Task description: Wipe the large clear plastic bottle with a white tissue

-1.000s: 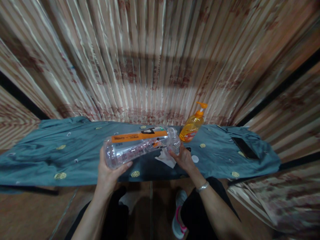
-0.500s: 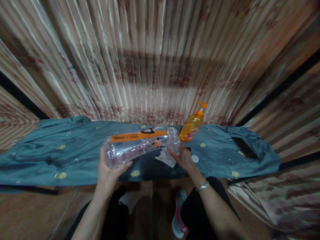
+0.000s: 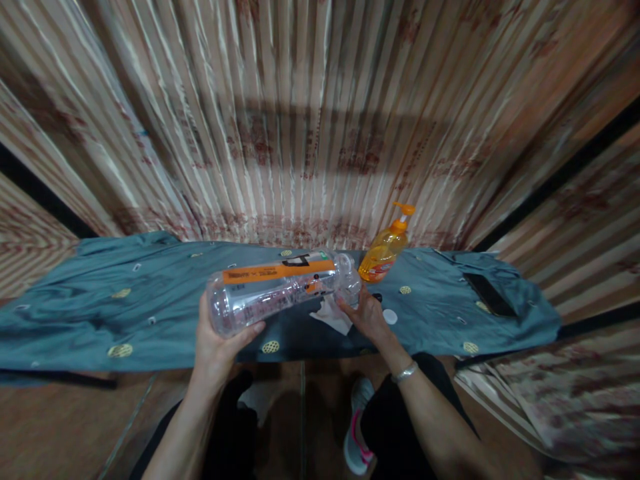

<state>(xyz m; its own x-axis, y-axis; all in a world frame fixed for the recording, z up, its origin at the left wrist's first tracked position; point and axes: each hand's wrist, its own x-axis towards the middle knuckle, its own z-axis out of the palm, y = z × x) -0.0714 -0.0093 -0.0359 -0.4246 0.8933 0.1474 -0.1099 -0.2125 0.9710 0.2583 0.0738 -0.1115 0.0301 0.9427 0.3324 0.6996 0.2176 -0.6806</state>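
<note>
1. Hardly anything has shifted over the last second: the large clear plastic bottle with an orange-and-grey label [image 3: 275,290] lies at the same slant between my hands, its base to my left and its narrower end to my right, a little higher. I judge that stillness to mean a settled hold.
2. My left hand [image 3: 216,350] keeps its place at the base: the fingers are curled round it, opened just as wide as the bottle needs, with the thumb along the near side.
3. My right hand [image 3: 371,319] also stays put, at the narrow end. Thumb and forefinger stand apart there, touching the clear plastic; whether they grip it or only steady it, I cannot tell.
4. The bottle is over the middle of the worktop, which is draped in blue-green patterned cloth [image 3: 165,303]. A crumpled white tissue [image 3: 334,317] lies just below its narrow end, near my right thumb.
5. Also unmoved: the orange-capped pump bottle of amber liquid [image 3: 384,255], upright just beyond my right hand; the flat white disc [image 3: 390,317] beside that hand; and the black rectangular phone-like slab [image 3: 489,295], well apart to the right.
</note>
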